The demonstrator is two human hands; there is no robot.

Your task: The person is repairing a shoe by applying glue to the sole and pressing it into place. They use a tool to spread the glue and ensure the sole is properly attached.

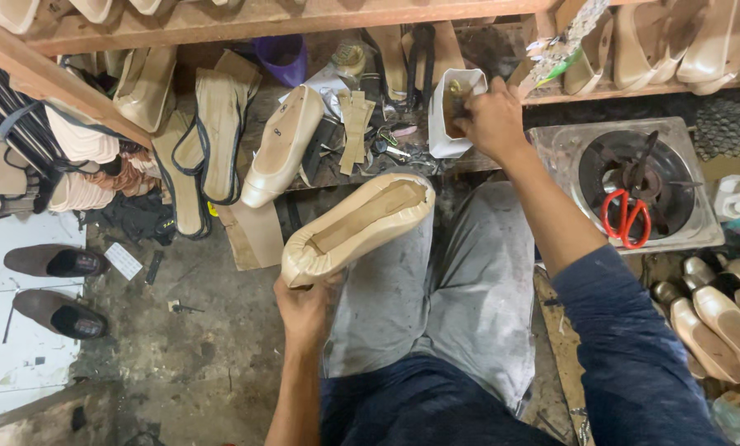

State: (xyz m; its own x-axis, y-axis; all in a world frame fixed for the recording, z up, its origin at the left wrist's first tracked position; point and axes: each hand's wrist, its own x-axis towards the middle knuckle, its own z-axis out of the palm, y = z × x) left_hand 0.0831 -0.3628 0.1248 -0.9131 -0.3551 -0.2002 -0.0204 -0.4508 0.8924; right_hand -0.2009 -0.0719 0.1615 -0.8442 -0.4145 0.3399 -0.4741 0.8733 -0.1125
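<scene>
My left hand (305, 307) grips the heel end of a cream shoe upper on a last (358, 224), held sole side up over my left knee, toe pointing up and right. My right hand (492, 120) reaches forward to a white container (444, 130) on the low bench and holds a small brush (455, 97) that dips into it. My grey trousers (452, 289) fill the middle of the view.
Another cream shoe (280, 149), flat insoles with black straps (219, 132) and small tools lie on the bench. Red-handled scissors (626, 219) rest on a stove burner (634, 177) at right. Finished shoes (709, 326) sit lower right; brown shoes (56, 261) stand at left.
</scene>
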